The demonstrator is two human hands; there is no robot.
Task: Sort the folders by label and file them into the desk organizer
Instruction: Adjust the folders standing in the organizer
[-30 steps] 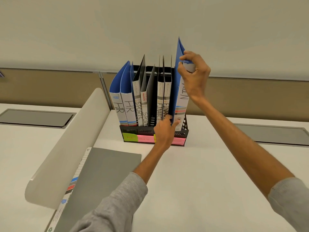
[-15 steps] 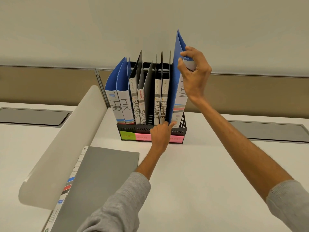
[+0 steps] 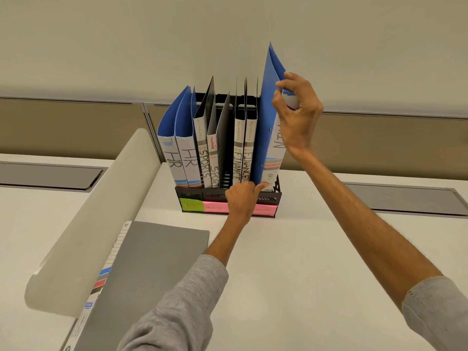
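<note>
A black desk organizer stands on the white desk against the partition, with green and pink slot labels on its front. It holds two blue HR folders, two grey SPORTS folders and two black FINANCE folders. In the rightmost slot stands a blue folder with a white spine, upright and taller than the others. My right hand grips its top edge. My left hand has curled fingers and presses its forefinger against that folder's lower spine. A grey folder lies flat on the desk at front left.
A curved frosted divider runs along the desk's left side beside the grey folder. Grey cable hatches sit recessed at left and right. A brown partition stands behind the organizer.
The blue folder has sunk a little lower into the rightmost slot with my right hand on its top. My left hand stays at its base.
</note>
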